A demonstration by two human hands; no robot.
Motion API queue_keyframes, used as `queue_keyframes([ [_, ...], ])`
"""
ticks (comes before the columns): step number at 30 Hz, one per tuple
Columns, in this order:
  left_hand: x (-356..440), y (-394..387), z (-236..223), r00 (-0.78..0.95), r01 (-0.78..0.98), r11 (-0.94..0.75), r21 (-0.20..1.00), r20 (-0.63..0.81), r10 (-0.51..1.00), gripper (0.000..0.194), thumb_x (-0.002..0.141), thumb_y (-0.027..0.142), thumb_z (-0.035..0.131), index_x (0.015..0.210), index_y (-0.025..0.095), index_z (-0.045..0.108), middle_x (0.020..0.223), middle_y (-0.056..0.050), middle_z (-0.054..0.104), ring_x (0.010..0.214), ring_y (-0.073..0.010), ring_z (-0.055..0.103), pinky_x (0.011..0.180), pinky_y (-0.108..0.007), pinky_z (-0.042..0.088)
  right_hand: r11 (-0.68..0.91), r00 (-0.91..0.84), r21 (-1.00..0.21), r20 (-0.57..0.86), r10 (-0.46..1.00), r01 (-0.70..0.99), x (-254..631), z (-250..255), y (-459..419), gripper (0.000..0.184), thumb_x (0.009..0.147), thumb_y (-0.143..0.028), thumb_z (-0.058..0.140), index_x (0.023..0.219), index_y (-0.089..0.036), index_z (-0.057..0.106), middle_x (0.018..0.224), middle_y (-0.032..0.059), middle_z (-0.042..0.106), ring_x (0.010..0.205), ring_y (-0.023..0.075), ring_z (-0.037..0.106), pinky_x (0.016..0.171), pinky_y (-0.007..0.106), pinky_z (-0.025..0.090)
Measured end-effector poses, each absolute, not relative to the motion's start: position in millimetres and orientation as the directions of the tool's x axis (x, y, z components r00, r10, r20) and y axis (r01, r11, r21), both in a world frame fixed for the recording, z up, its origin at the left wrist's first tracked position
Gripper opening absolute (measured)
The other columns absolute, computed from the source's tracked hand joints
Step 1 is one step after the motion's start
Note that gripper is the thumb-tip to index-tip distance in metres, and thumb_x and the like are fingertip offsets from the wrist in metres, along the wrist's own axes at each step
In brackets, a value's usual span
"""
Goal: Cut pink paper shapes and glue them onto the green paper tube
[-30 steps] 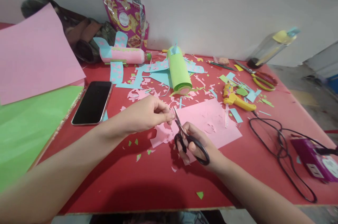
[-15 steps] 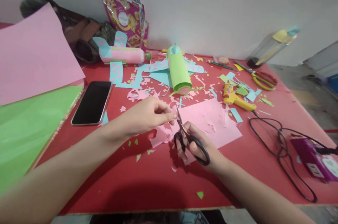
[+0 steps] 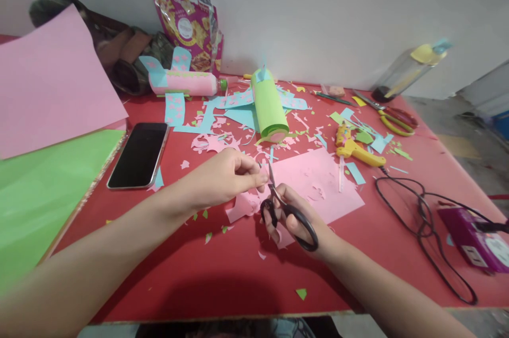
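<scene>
My right hand (image 3: 296,216) is closed round the black-handled scissors (image 3: 300,224), whose blades point up and away. Next to the blades, my left hand (image 3: 238,176) pinches a small pink paper piece (image 3: 264,172), mostly hidden by the fingers. A pink paper sheet (image 3: 306,179) with cut-out bits on it lies beneath and to the right of the hands. Beyond them is a green paper-covered tube (image 3: 270,104) with blue wings and fin, like a plane. Left of it, a bottle wrapped in pink paper (image 3: 191,83) has similar blue wings.
A phone (image 3: 139,155) and large pink (image 3: 55,83) and green paper sheets (image 3: 51,189) lie at left. At right are a yellow glue gun (image 3: 360,153), its cord, a purple power strip (image 3: 473,240) and larger scissors (image 3: 397,119). Paper scraps litter the red table (image 3: 222,279).
The scissors' blades have spread slightly wider and the handles have shifted a little. My left hand has barely moved, keeping its pinch.
</scene>
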State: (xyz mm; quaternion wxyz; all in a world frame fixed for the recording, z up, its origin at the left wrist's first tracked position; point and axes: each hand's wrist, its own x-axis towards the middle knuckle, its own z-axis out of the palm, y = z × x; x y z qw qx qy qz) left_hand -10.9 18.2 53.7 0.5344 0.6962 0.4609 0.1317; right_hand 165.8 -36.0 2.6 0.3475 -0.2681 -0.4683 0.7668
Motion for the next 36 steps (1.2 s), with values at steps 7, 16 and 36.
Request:
queue_keyframes([
  [7, -4.2, 13.1, 52.1, 0.484, 0.446, 0.067, 0.893, -0.303, 0.821, 0.026, 0.075, 0.033, 0.048, 0.058, 0.015, 0.052, 0.053, 0.004, 0.038, 0.051, -0.008, 0.037, 0.049, -0.021, 0.03, -0.33, -0.582, -0.893, -0.098, 0.807, -0.307, 165.1, 1.6, -37.6, 0.039, 0.07, -0.051, 0.058, 0.079, -0.022, 0.034, 0.069, -0.0034, 0.046, 0.051, 0.0073, 0.045, 0.048, 0.022, 0.035],
  [16, 8.2, 2.9, 49.0, 0.393, 0.308, 0.128, 0.943, -0.248, 0.885, 0.024, 0.075, 0.028, 0.047, 0.055, 0.015, 0.049, 0.048, 0.007, 0.033, 0.045, -0.0063, 0.031, 0.045, -0.02, 0.025, -0.309, -0.547, -0.878, -0.066, 0.835, -0.365, 163.2, 3.0, -38.8, 0.035, 0.072, -0.048, 0.059, 0.079, -0.022, 0.037, 0.069, -0.0038, 0.047, 0.052, 0.0077, 0.047, 0.05, 0.022, 0.034],
  [36, 12.8, -0.7, 43.0, 0.356, 0.198, 0.143, 0.97, -0.207, 0.911, 0.023, 0.076, 0.025, 0.046, 0.056, 0.015, 0.049, 0.056, 0.004, 0.048, 0.056, -0.0086, 0.046, 0.057, -0.021, 0.036, -0.282, -0.552, -0.896, -0.051, 0.832, -0.343, 165.1, 0.7, -39.0, 0.034, 0.075, -0.05, 0.054, 0.079, -0.021, 0.035, 0.069, -0.0034, 0.047, 0.05, 0.0068, 0.046, 0.049, 0.022, 0.036],
])
